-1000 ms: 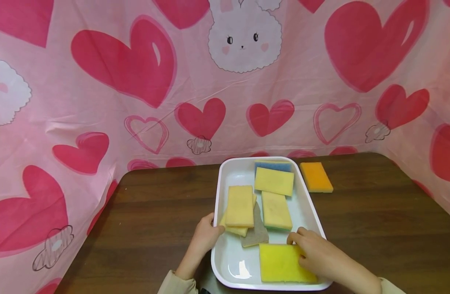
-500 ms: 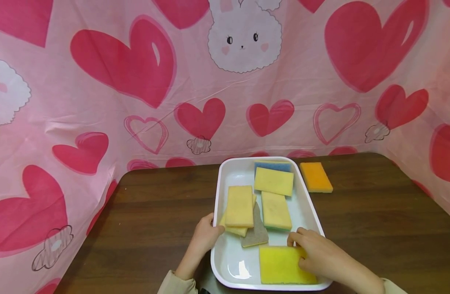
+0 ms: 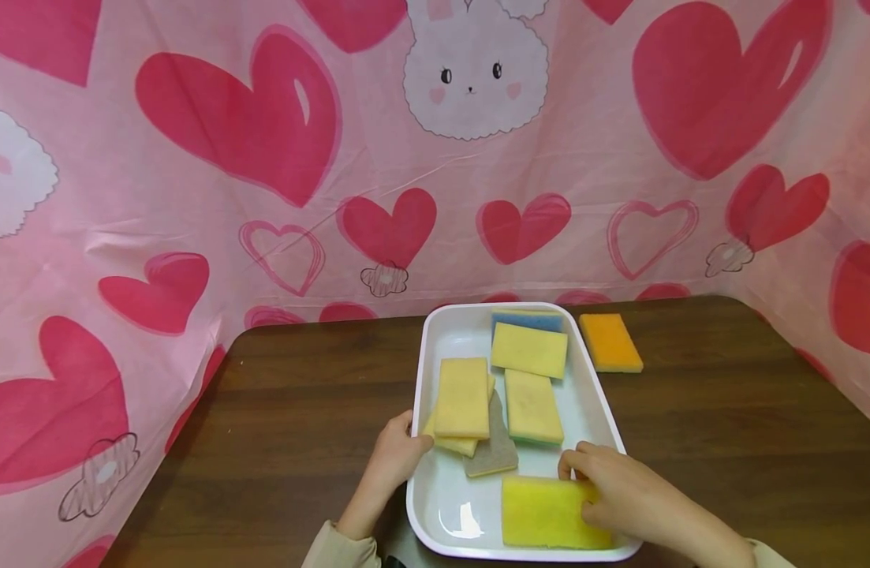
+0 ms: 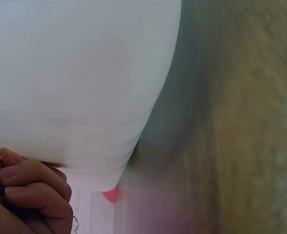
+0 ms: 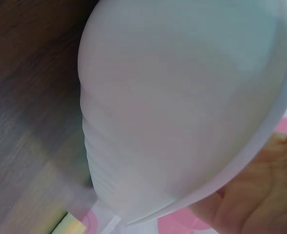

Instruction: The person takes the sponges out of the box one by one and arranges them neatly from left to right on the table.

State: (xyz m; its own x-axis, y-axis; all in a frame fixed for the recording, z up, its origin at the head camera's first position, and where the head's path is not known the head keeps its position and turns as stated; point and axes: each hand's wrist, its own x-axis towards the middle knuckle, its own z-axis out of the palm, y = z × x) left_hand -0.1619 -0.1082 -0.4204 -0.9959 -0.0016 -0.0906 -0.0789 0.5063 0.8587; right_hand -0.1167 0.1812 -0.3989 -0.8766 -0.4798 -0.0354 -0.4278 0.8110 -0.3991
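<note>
A white tray (image 3: 449, 498) stands on the table. My left hand (image 3: 395, 451) grips its left rim, thumb over the edge and fingers curled outside; the left wrist view shows those fingers (image 4: 41, 195) by the tray's outer wall (image 4: 75, 73). Reaching over the right rim, my right hand (image 3: 615, 491) holds the right end of a bright yellow sponge (image 3: 541, 513), which lies at the tray's near end. Farther in are pale yellow sponges (image 3: 463, 398), some overlapping, a grey-faced one (image 3: 497, 450), and a blue one (image 3: 530, 319) at the far end.
Just outside the tray's far right side lies an orange sponge (image 3: 610, 343) on the dark wooden table (image 3: 321, 394). A pink cloth (image 3: 378, 158) printed with hearts and rabbits hangs behind the table and along its sides.
The bright yellow sponge has shifted very slightly toward the near edge of the tray. My right hand has moved a touch to the right; my left hand keeps its grip.
</note>
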